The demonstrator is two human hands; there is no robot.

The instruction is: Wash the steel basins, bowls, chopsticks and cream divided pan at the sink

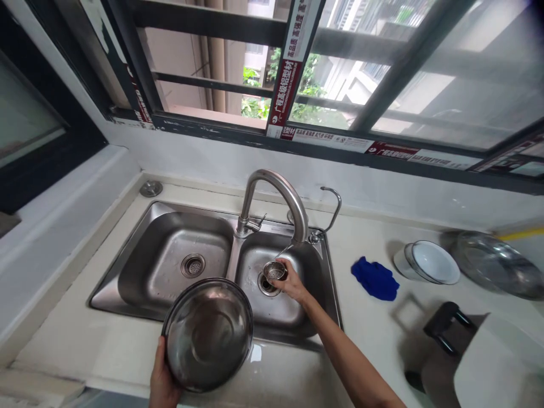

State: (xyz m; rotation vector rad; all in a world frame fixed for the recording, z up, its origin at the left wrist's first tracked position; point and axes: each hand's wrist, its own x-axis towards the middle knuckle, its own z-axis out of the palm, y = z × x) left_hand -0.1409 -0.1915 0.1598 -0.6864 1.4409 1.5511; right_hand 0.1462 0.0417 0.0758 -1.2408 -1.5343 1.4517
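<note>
And here we are at a double stainless sink (178, 266) set into a pale worktop (127, 362), with a barred window (272, 122) right behind it! The left hand (161, 377) has a firm grip on a big stainless steel bowl (208, 334), clasping it from underneath, tilted up, interior showing, out over the front edge of the sink. Nothing visible inside it! Over to the right hand (293, 280), fingers clenched around a small metal strainer cup (274, 272), right at the drain opening (267, 285) of the right basin. Above them, the curved faucet (272, 195) arcs over that same basin, with a thin hooked fitting (331, 212) just beside it. The left basin has its own drain strainer (192, 265) seated in place. Along the worktop to the right, a blue cloth (374, 277), then a white enamel bowl (431, 262) tipped on its side, touching a clear round lid (495, 263). Lower right, a black handle (446, 328) on something pale, too cut off to call!
</note>
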